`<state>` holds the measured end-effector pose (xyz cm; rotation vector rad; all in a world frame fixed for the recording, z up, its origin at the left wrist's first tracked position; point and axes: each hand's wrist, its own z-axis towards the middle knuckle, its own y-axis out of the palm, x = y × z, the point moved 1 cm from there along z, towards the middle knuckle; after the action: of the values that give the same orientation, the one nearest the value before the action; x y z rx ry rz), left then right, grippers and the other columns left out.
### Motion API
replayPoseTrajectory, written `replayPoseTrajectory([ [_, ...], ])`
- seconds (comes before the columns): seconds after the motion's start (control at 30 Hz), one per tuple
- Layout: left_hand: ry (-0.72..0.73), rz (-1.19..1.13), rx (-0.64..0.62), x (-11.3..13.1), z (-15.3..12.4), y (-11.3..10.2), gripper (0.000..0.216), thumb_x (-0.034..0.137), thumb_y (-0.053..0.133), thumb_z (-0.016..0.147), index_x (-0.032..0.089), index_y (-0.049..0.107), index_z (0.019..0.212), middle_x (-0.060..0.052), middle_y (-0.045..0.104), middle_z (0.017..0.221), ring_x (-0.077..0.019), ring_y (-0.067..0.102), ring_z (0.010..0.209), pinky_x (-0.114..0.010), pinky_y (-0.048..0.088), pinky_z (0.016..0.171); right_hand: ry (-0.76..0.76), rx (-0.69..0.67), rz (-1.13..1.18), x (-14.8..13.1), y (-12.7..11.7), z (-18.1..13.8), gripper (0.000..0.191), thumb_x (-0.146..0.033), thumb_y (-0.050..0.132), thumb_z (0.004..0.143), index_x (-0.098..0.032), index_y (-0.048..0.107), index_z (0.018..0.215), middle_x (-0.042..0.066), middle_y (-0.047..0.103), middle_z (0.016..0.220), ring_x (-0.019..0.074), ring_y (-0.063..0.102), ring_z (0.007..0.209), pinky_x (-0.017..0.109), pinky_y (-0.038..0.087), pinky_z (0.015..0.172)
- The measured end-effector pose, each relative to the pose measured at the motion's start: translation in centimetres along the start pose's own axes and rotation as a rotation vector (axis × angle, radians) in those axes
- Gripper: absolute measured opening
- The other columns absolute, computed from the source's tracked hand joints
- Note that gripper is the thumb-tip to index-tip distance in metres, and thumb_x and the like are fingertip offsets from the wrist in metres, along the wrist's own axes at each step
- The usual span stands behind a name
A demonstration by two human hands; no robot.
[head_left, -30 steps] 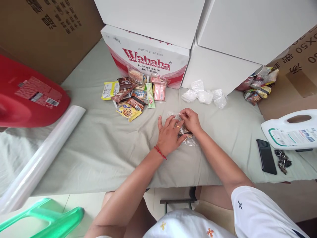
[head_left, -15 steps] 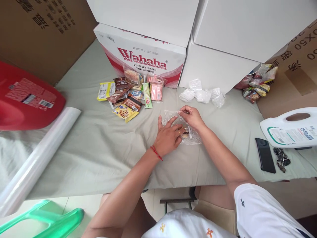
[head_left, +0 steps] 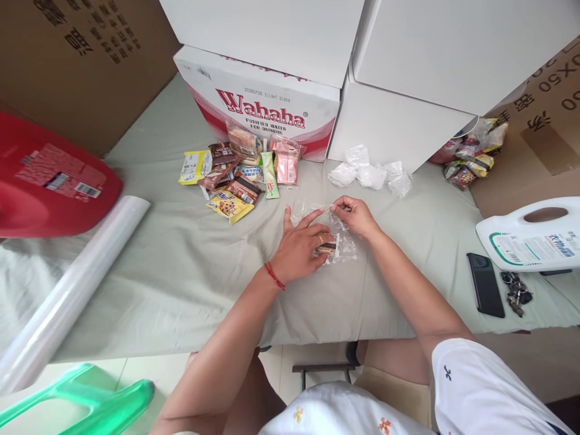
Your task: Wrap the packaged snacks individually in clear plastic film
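A small packaged snack [head_left: 327,246], brown and pale in a clear wrapper, lies on a piece of clear bubble wrap [head_left: 348,246] on the cloth. My left hand [head_left: 301,244] rests over the left end of the snack, thumb and index finger on either side of it. Its other fingers spread across the film, and part of the snack is hidden beneath them. At the far edge of the film, my right hand [head_left: 356,216] pinches the bubble wrap between thumb and fingertips. Behind lie several crumpled bubble-wrap bundles [head_left: 371,175]; their contents cannot be made out.
A pile of packaged snacks [head_left: 233,181] sits before the Wahaha carton [head_left: 263,109]. White boxes [head_left: 399,121] stand behind. A film roll [head_left: 77,290] and red jug [head_left: 49,175] are left; a white bottle [head_left: 534,235], phone [head_left: 486,284] and keys [head_left: 515,293] lie right.
My left hand has shifted a little to the left with the snack and film, showing more of the snack. My right hand keeps its pinch at the film's far edge.
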<state>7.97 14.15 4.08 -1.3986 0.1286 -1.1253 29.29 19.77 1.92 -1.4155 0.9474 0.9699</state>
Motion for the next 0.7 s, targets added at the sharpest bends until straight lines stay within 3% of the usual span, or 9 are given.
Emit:
replayPoseTrajectory([
  [0.1,-0.006,-0.009,-0.042,-0.7,-0.1,-0.4,0.027,0.032,0.061,0.091,0.032,0.075,0.114,-0.004,0.071,0.129,-0.0344,0.036,0.150,-0.074,-0.011,0.118,-0.002,-0.002,0.036,-0.1,0.0,0.2,0.033,-0.052,0.075,0.077,-0.020,0.066,0.079,-0.002,0.058,0.070,0.0122,0.046,0.061,0.026,0.037,0.060],
  [0.3,-0.047,0.013,0.004,-1.5,-0.1,-0.4,0.035,0.020,0.053,0.091,0.036,0.079,0.108,-0.001,0.055,0.150,-0.0344,0.021,0.156,-0.072,0.005,0.120,-0.076,-0.064,0.017,-2.6,-0.1,-0.7,0.034,-0.053,0.073,0.081,-0.020,0.067,0.081,0.001,0.069,0.077,0.0145,0.057,0.067,0.027,0.044,0.064],
  [0.4,-0.095,0.004,0.034,-1.4,0.0,-0.5,0.032,0.018,0.055,0.089,0.035,0.079,0.102,-0.001,0.055,0.146,-0.0341,0.021,0.155,-0.069,0.006,0.122,-0.174,-0.079,-0.140,-4.4,0.3,-2.6,0.027,-0.047,0.068,0.089,-0.020,0.068,0.085,0.000,0.070,0.080,0.0111,0.054,0.060,0.025,0.043,0.060],
  [0.5,-0.200,0.008,0.134,-1.3,0.1,-0.5,0.017,0.027,0.066,0.084,0.026,0.075,0.098,-0.008,0.059,0.132,-0.0337,0.034,0.147,-0.063,0.013,0.124,-0.340,-0.113,-0.289,-5.3,1.2,-5.0,0.022,-0.041,0.060,0.097,-0.021,0.068,0.091,0.003,0.075,0.097,0.0110,0.060,0.064,0.025,0.046,0.063],
  [0.6,-0.388,0.001,0.239,-1.7,0.1,-0.3,0.041,0.030,0.074,0.075,0.016,0.067,0.112,-0.016,0.056,0.126,-0.0351,0.046,0.133,-0.056,0.032,0.118,-0.511,-0.214,-0.335,-4.8,2.3,-6.9,0.019,-0.034,0.053,0.102,-0.023,0.066,0.094,0.007,0.075,0.117,0.0171,0.072,0.099,0.027,0.053,0.078],
  [0.7,-0.538,-0.043,0.190,-2.7,-0.2,-0.2,0.075,0.032,0.076,0.070,0.011,0.053,0.138,-0.021,0.050,0.138,-0.0381,0.046,0.133,-0.055,0.038,0.113,-0.573,-0.327,-0.399,-3.6,3.1,-8.0,0.017,-0.029,0.049,0.104,-0.024,0.064,0.100,0.007,0.071,0.131,0.0174,0.068,0.119,0.028,0.054,0.085],
])
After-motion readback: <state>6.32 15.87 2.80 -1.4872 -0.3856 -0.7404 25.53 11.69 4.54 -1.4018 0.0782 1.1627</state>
